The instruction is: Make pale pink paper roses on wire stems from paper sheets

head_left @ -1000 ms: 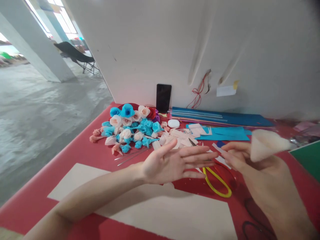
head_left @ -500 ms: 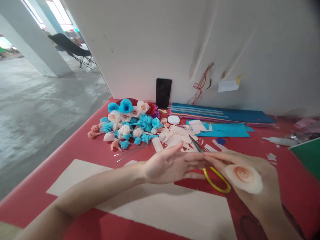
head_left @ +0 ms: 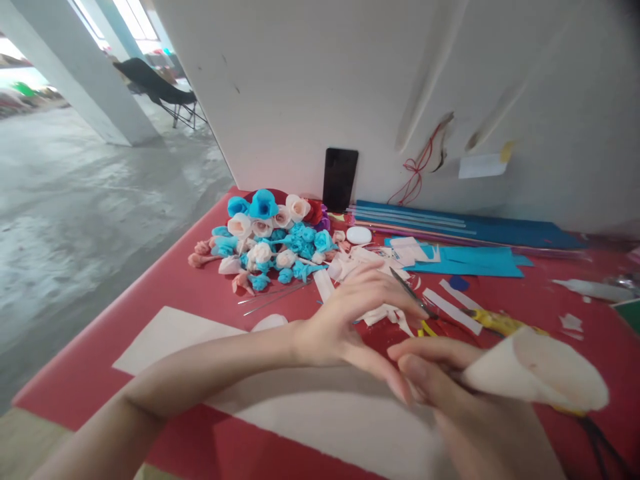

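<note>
A cream paper rose [head_left: 540, 373] is in my right hand [head_left: 480, 413], its thumb and forefinger pinched together near the base; the stem is mostly hidden. The flower's open end points right. My left hand [head_left: 355, 313] is beside those fingertips, thumb and fingers curved apart, with nothing visible between them. Under its fingertips lie scissors [head_left: 406, 281], blades pointing away and only part of the yellow handle showing. A large cream paper sheet [head_left: 320, 407] lies beneath both forearms. Another yellow tool [head_left: 493, 321] is partly hidden behind the rose.
Several blue, cream and pink paper flowers [head_left: 263, 257] are heaped at the back left, near thin wires [head_left: 273, 300]. Behind the hands are paper scraps [head_left: 350, 260], blue paper strips [head_left: 475, 260] and a white oval [head_left: 359, 235]. A phone [head_left: 341, 179] leans on the white panel.
My left hand has pulled back from the right fingertips' earlier contact and its fingers have curled. My right hand has turned, tipping the rose sideways to the right. The view has shifted slightly.
</note>
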Demonstrator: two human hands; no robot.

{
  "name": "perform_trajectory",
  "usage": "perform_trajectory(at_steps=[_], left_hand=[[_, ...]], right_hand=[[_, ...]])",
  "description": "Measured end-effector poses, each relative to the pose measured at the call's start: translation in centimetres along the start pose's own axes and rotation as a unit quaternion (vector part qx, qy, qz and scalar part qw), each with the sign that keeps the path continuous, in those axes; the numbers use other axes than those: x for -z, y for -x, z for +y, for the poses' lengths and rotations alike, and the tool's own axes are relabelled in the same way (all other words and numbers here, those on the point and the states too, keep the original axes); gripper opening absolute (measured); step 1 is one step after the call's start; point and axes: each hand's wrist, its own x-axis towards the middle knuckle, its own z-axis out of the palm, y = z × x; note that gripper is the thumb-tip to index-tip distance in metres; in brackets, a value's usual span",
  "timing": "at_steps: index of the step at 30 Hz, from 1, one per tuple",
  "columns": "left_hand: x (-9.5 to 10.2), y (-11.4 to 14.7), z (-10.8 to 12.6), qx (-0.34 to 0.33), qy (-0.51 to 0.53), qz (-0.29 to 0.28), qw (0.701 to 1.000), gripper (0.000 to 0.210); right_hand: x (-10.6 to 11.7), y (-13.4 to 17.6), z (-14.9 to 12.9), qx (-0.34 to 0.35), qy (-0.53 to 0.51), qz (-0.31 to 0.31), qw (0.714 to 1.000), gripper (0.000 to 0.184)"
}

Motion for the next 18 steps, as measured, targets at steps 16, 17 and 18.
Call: perform_trajectory(at_steps=[16,17,18], left_hand=[[2.2,-1.6,3.9,-0.029,-0.347,-0.018,0.937,0.043],[2.2,-1.6,4.0,-0.02,-0.344,-0.009,0.939,0.04],[2.1,-1.6,4.0,-0.022,-0.342,0.002,0.94,0.036]], right_hand=[[1.3,0.1,0.1,0.037,0.111,-0.053,0.992,0.024],[1.7,-0.2,0.3,0.048,0.121,-0.054,0.99,0.022],[2.1,-0.6,0.6,0.058,0.13,-0.052,0.988,0.02]])
